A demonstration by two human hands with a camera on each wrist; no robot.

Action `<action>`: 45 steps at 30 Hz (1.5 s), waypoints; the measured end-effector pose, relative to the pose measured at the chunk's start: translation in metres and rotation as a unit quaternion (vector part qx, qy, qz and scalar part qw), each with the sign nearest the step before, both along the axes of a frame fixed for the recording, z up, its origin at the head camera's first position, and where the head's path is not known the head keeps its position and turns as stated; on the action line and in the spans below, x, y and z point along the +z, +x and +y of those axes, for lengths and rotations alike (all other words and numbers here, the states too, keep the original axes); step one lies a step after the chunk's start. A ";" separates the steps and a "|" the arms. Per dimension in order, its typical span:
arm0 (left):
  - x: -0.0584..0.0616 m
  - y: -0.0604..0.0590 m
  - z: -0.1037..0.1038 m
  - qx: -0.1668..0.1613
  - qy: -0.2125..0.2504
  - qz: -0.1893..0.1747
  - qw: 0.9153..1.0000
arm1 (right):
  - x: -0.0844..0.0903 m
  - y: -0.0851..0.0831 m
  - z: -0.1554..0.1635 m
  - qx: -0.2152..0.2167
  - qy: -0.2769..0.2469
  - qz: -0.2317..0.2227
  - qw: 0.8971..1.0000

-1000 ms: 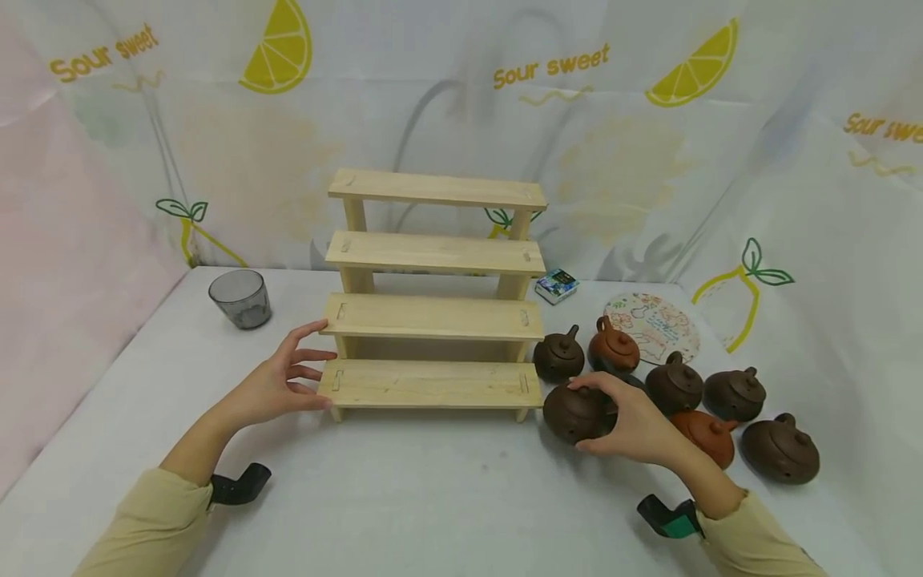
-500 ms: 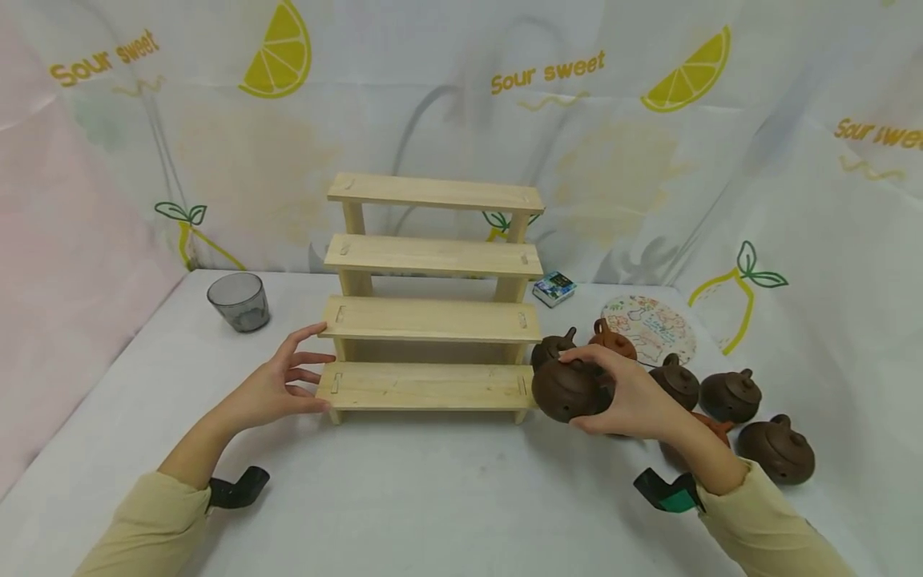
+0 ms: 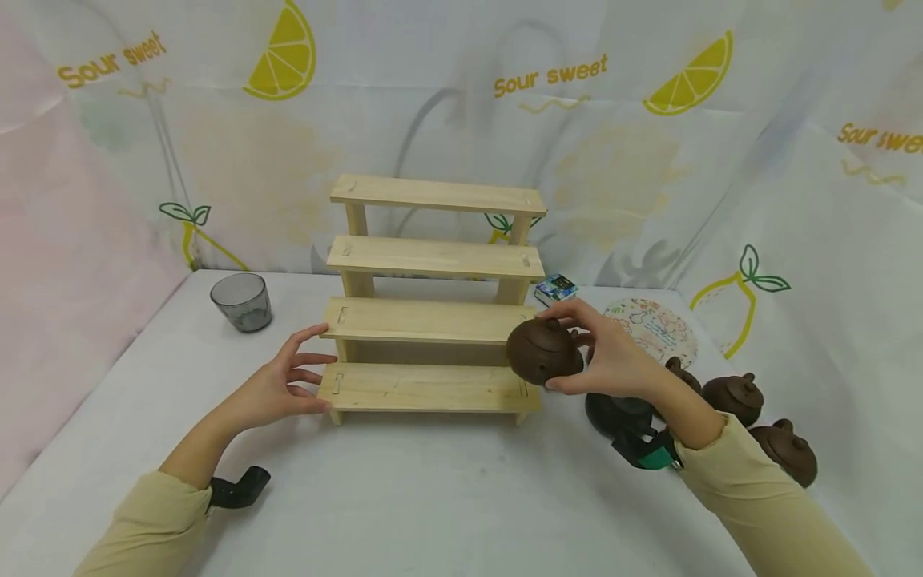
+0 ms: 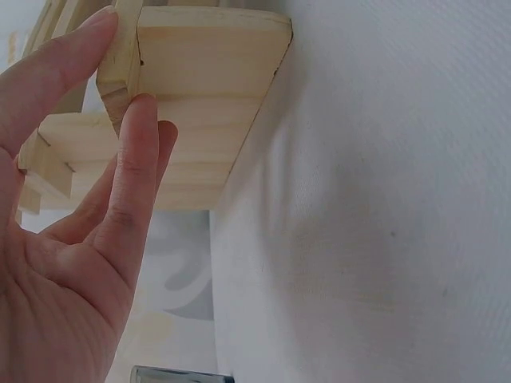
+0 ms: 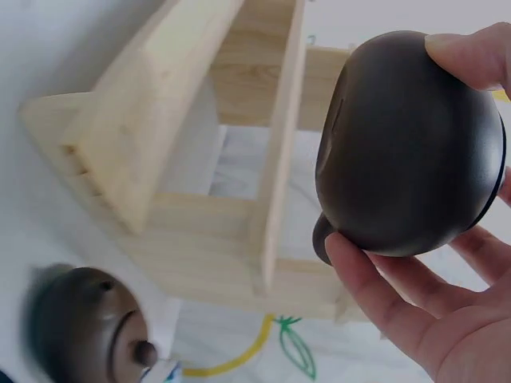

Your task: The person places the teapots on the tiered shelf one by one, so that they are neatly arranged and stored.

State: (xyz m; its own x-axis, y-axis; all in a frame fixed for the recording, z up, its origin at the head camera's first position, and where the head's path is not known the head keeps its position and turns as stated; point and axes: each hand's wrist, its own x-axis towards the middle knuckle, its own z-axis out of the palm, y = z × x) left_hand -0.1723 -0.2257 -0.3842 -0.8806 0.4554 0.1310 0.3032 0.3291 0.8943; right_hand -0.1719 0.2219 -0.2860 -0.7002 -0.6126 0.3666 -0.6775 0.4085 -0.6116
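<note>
My right hand (image 3: 606, 353) grips a small dark brown teapot (image 3: 541, 351) between thumb and fingers. In the head view the pot overlaps the right ends of the lowest two shelves of a pale wooden stepped stand (image 3: 433, 316). From the right wrist, the smooth underside of the pot (image 5: 411, 148) faces the camera, beside the shelf ends. My left hand (image 3: 277, 381) touches the stand's left end with fingers spread and fairly straight, the index at the second shelf and the thumb at the lowest. Its fingertips (image 4: 142, 112) show at a shelf's end in the left wrist view.
Several teapots stand on the right, among them a black one (image 3: 618, 413) under my wrist and brown ones (image 3: 734, 397) farther out. Behind are a round floral mat (image 3: 652, 328) and a small colourful box (image 3: 555, 288). A grey glass (image 3: 243, 303) stands back left.
My right hand has lifted the brown teapot off the table and carried it up and left to the stand's right end. My left hand has stayed at the stand.
</note>
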 end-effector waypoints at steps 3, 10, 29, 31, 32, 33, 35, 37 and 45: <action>0.000 0.000 -0.001 0.004 -0.001 -0.001 1.000 | 0.008 -0.008 -0.009 0.004 -0.014 -0.005 1.000; 0.003 0.004 -0.003 0.004 0.001 0.001 1.000 | 0.027 -0.024 -0.030 0.011 -0.013 -0.016 1.000; 0.000 0.003 -0.002 0.008 0.002 -0.007 1.000 | 0.065 -0.071 -0.087 0.067 -0.019 -0.004 0.998; 0.000 0.003 -0.002 0.008 0.002 -0.009 1.000 | 0.067 -0.077 -0.094 0.073 -0.022 0.003 0.997; 0.000 0.003 -0.002 0.008 0.002 -0.010 1.000 | 0.068 -0.080 -0.097 0.074 -0.024 0.004 0.997; 0.000 0.003 -0.002 0.009 0.002 -0.010 1.000 | 0.069 -0.083 -0.101 0.076 -0.027 0.006 0.997; 0.000 0.003 -0.002 0.010 -0.001 -0.011 1.000 | 0.071 -0.089 -0.108 0.076 -0.033 0.006 0.997; 0.000 0.003 -0.001 0.010 -0.001 -0.014 1.000 | 0.074 -0.095 -0.115 0.075 -0.038 0.002 0.996; 0.000 0.002 -0.001 0.011 -0.003 -0.015 1.000 | 0.085 -0.122 -0.139 0.073 -0.055 0.002 0.996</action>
